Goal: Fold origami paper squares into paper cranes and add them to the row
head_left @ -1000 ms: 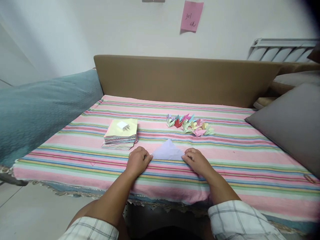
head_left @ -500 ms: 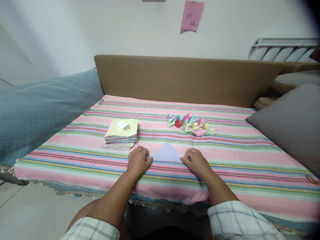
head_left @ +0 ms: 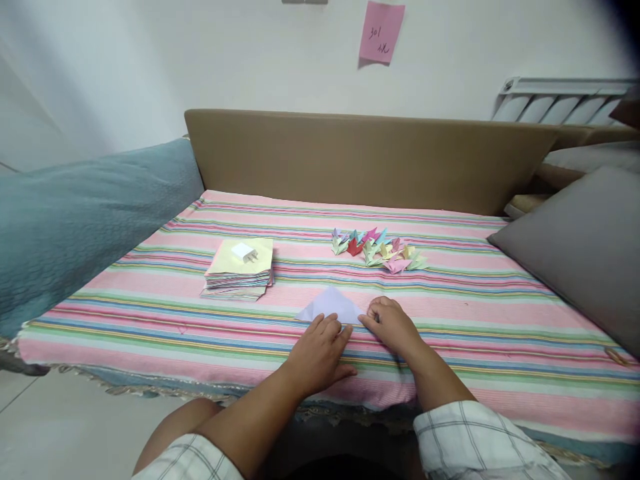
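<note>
A pale lavender sheet of paper, folded into a triangle, lies on the striped cloth with its peak pointing away from me. My left hand lies over its near edge, fingers stretched out and thumb apart, the fingertips touching the paper. At the triangle's right corner, my right hand pinches the paper between thumb and curled fingers. Beyond the paper lies a cluster of small folded paper figures in several colours. To the left stands a stack of square paper sheets, with a white charger plug on top.
The striped cloth covers a wide seat with a brown backrest. A blue-covered armrest bounds the left side; a grey cushion leans at the right. A pink note hangs on the wall.
My left hand has let go of the triangle's left corner and moved right onto its near edge, its fingers now stretched out. My right hand stays at the right corner.
</note>
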